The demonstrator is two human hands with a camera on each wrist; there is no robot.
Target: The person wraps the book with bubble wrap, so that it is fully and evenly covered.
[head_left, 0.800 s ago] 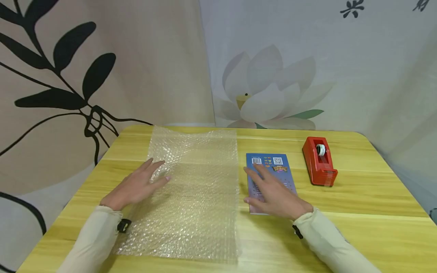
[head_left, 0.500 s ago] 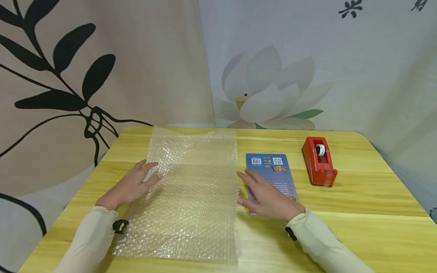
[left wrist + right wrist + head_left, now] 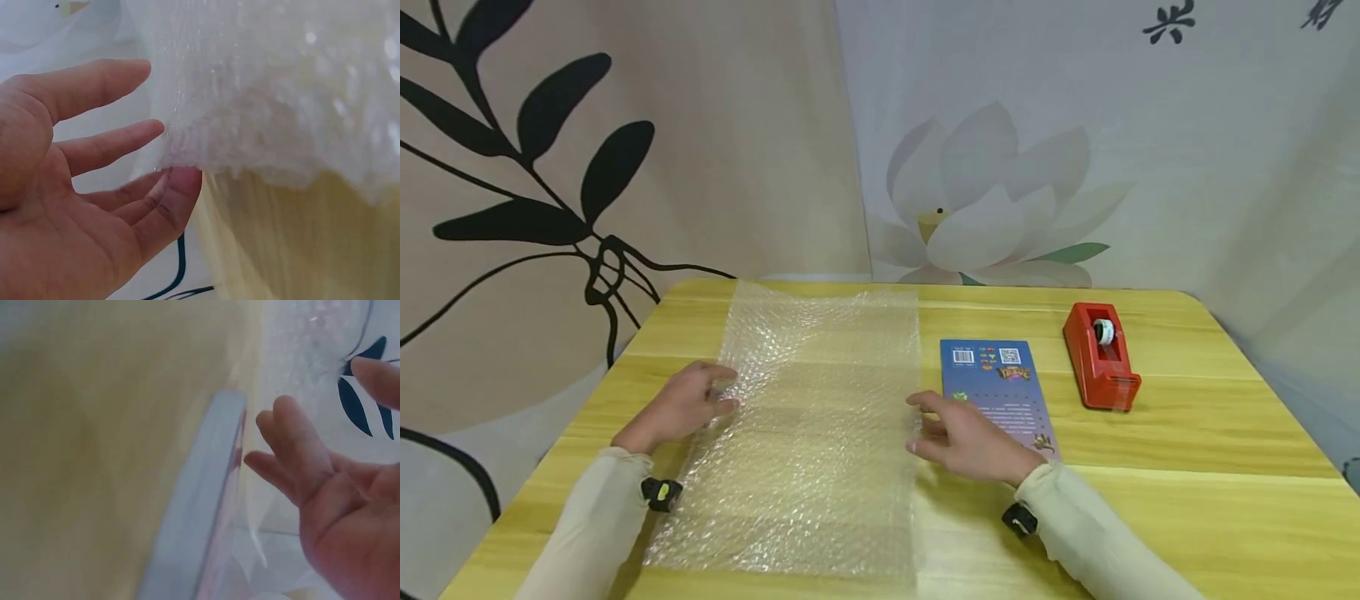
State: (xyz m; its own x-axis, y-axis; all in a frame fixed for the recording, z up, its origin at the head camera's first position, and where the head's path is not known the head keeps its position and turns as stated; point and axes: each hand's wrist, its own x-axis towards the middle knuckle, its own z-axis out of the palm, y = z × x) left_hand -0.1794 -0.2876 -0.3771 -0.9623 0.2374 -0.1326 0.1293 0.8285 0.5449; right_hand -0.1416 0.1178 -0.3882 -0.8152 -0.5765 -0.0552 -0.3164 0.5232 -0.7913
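A clear sheet of bubble wrap (image 3: pixel 820 433) lies spread over the left half of the table. At its left edge is my left hand (image 3: pixel 676 405), fingers slightly bent and apart; in the left wrist view a lower fingertip reaches under the wrap (image 3: pixel 281 94) and shows through it. My right hand (image 3: pixel 972 442) hovers at the right edge of the wrap, loosely curled, with a gap between thumb and fingers. Partly hidden behind that hand is a blue book (image 3: pixel 988 379), back cover up. Its pale edge (image 3: pixel 200 487) runs beside my right fingers in the right wrist view.
A red tape dispenser (image 3: pixel 1101 358) with a roll of tape stands right of the book. The wooden table (image 3: pixel 1210 433) ends at a curtain (image 3: pixel 760 150) printed with leaves and a flower.
My right hand has moved left off the book to the wrap's right edge, its fingers bending. My left hand has drawn slightly left and down to the left edge, its fingers curling in.
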